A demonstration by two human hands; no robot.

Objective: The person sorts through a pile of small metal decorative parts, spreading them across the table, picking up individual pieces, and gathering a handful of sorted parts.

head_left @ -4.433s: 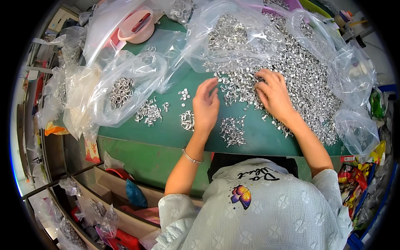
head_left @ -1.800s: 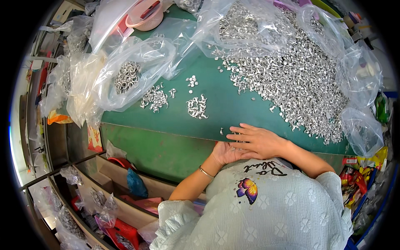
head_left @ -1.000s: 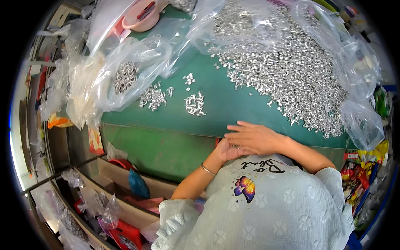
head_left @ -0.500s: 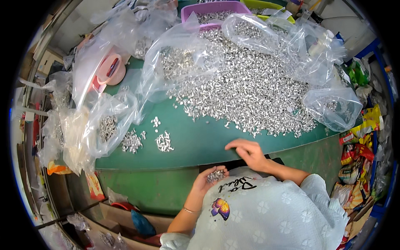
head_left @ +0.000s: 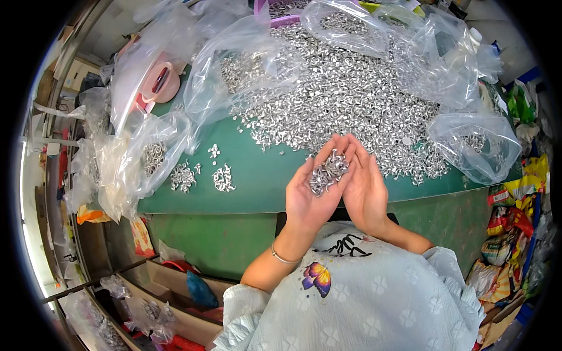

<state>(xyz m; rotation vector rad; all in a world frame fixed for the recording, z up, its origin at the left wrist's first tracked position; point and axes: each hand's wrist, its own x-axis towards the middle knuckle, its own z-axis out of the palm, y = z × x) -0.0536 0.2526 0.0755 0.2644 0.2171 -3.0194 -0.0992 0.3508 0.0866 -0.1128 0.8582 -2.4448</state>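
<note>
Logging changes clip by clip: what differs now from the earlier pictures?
The rightmost small pile has left the table. Metal pieces now lie in the left hand, palm up; the right hand came back from the heap, cupped beside it. The small piles at left stayed.

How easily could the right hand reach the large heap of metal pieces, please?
Probably yes: the right hand shows a mostly bare palm, and the heap appears to lie just beyond it, its middle uncovered by the plastic bags.

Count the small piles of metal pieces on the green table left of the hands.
3: the left pile beside the clear plastic bag, the right pile, and the far pile just beyond it. Stray pieces excluded; the bag may hide more.
</note>
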